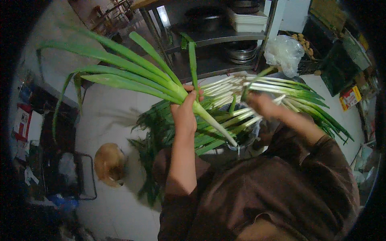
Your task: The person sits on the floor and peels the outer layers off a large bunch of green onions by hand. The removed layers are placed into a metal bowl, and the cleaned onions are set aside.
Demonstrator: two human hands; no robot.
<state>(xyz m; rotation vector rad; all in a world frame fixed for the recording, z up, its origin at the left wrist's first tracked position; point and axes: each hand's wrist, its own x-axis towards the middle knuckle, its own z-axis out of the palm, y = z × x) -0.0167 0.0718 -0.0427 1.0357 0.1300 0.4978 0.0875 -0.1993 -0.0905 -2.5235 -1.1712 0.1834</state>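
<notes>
My left hand point(187, 111) grips a large green onion point(178, 89) around the base of its leaves. Its green leaves fan out to the upper left, and its white stem end points down to the right. Blurred by motion, my right hand point(265, 105) holds a limp green leaf strip point(256, 79) that bends up and to the right. Below and beyond both hands lie more green onions point(223, 87), white stems bunched together. Partly hidden under stems and leaves, a bucket with a plastic liner point(254, 129) stands close in front of me.
A tan, furry animal point(109, 164) is on the tiled floor at left, beside a dark metal-framed object point(87, 177). Beyond the onions stands a metal shelf point(211, 39) with white trays point(248, 22) and metal bowls point(241, 54). A clear plastic bag point(285, 54) lies at upper right.
</notes>
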